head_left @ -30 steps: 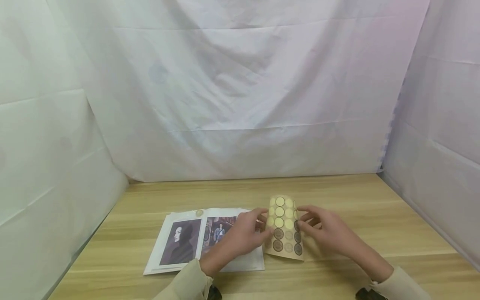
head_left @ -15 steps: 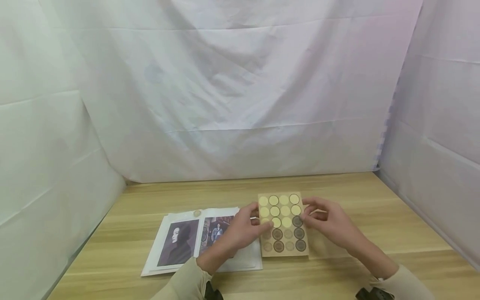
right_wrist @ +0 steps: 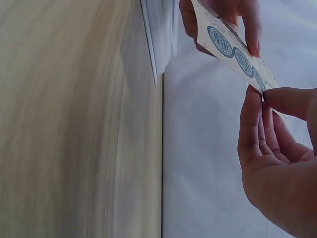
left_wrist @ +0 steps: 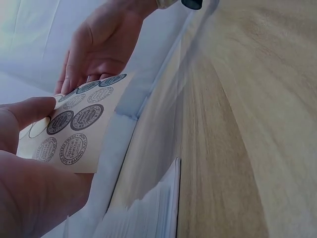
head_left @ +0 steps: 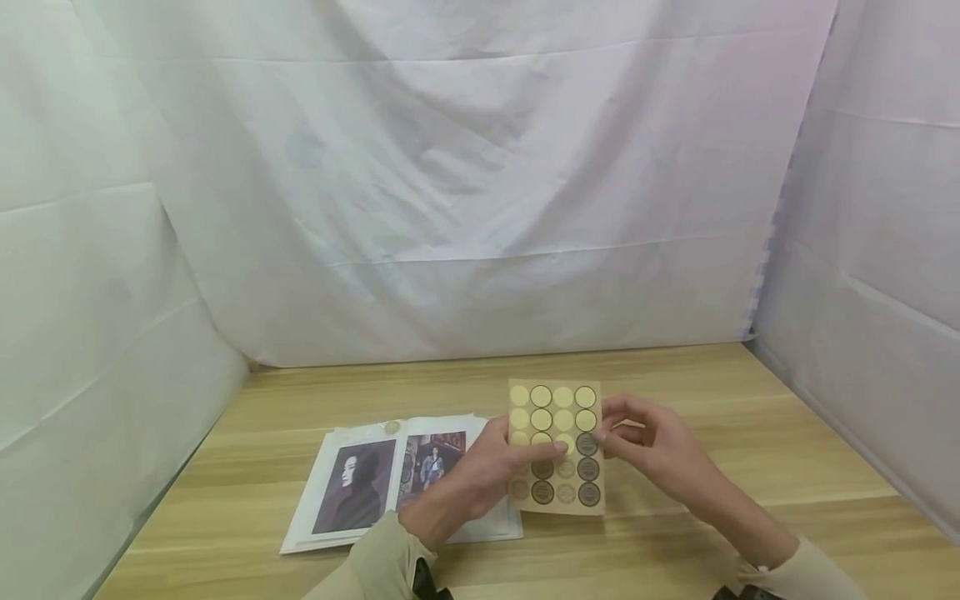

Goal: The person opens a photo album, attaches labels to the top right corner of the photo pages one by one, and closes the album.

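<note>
Sticker sheet (head_left: 557,446) upright between left hand (head_left: 480,479) and right hand (head_left: 660,454) grips

I see a tan sticker sheet (head_left: 556,446) held upright above the bench, its face toward me, pinched at its left and right edges. It carries round stickers in a grid four across: pale cream ones in the upper rows, darker printed seals in the lower rows. Its bottom edge hangs just above the bench.

sticker sheet (head_left: 556,445) above table (head_left: 675,533) | photo booklet (head_left: 390,479) left
</note>
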The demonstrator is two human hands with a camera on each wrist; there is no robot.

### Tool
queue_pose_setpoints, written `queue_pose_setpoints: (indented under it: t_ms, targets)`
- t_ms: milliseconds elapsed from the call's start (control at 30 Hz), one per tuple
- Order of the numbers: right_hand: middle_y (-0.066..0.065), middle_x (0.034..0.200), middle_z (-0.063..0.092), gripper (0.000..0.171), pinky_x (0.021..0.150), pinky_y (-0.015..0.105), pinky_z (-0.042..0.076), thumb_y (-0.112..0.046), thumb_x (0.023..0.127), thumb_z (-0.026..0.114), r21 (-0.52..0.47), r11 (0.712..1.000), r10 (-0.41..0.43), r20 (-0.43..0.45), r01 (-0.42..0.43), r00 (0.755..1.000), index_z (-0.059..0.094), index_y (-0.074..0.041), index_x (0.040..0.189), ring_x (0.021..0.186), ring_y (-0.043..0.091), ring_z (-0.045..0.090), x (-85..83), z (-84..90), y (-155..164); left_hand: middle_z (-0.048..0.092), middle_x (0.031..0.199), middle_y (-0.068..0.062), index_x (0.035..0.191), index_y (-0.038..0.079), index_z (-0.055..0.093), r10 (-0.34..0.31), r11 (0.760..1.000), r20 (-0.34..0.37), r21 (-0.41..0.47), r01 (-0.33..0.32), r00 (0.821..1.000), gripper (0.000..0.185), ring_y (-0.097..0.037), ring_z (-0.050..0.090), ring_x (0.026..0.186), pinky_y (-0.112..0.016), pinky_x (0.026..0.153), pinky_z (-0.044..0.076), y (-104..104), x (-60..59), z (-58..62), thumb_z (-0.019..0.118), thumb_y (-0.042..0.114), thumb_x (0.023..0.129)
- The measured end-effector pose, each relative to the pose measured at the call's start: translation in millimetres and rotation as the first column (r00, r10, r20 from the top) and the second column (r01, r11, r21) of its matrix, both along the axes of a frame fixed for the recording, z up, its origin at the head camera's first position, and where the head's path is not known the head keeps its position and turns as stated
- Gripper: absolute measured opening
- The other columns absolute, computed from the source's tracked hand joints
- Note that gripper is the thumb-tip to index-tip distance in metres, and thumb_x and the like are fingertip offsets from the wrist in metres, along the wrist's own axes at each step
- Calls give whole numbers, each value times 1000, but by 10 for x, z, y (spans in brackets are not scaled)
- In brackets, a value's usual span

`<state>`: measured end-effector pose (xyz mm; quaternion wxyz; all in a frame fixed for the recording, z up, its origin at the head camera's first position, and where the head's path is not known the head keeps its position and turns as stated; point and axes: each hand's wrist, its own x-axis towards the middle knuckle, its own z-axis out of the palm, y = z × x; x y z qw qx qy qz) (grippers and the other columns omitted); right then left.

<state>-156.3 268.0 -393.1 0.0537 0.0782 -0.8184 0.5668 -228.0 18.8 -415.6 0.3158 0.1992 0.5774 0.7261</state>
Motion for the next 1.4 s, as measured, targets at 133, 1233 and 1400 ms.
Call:
queue_pose_setpoints:
  t_ms: [133,1233,1400]
  targets:
    - [4,102,68,34,78,24,64,-17,97,83,176,972,-104,-257,153,961,67,-11,127,90,9,71,43,-36,-75,82,113,-12,125,6,72,40,999,-10,-11,-40,999,34,-23,81,98,-42,90,67,10,20,-4,82,16,94]
    - [-13,97,74,27,74,22,66,6,84,85,363,917,41,-500,166,865,79,-18,96,86,2,74,122,-26,-388,81,107,-4,124,8,73,34,999,-78,-29,-37,996,31,-16,77,97,-33,90,64,-7,5,-11,81,20,96]
    - [-14,98,75,28,76,24,67,6,86,83,365,913,22,-485,180,874,79,-20,97,88,2,74,115,-25,-371,81,113,-8,126,8,73,42,998,-81,-32,-45,996,33,-18,78,99,-35,92,64,-31,-2,-11,81,20,97]
